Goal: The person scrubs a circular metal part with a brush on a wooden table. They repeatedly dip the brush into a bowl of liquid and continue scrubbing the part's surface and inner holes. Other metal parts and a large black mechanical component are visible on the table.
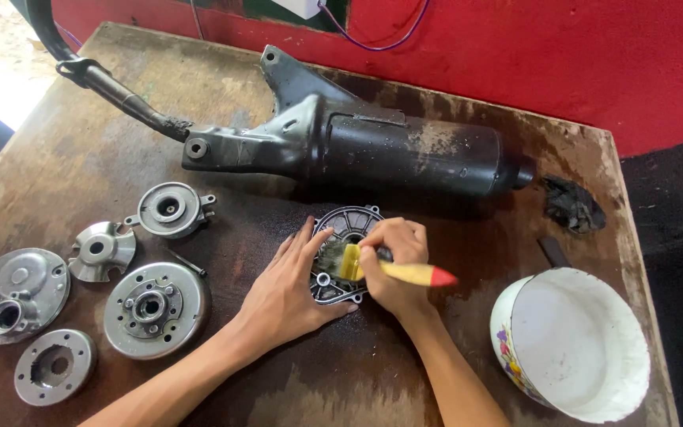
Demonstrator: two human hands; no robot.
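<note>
- Round metal cover (347, 251) lies mid-tabletop (81, 142), just before the black exhaust muffler (389, 146).
- Left hand (286, 289) presses flat on it, fingers spread, holding nothing.
- Right hand (395, 265) has its grip closed on a yellow brush (393, 271), bristles on the cover.
- White bowl (571, 340) stands far right.

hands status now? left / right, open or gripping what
Left hand: open, flat, fingers pressing on the round metal cover on the table.
Right hand: closed on the yellow-handled brush, bristles on the cover.
</note>
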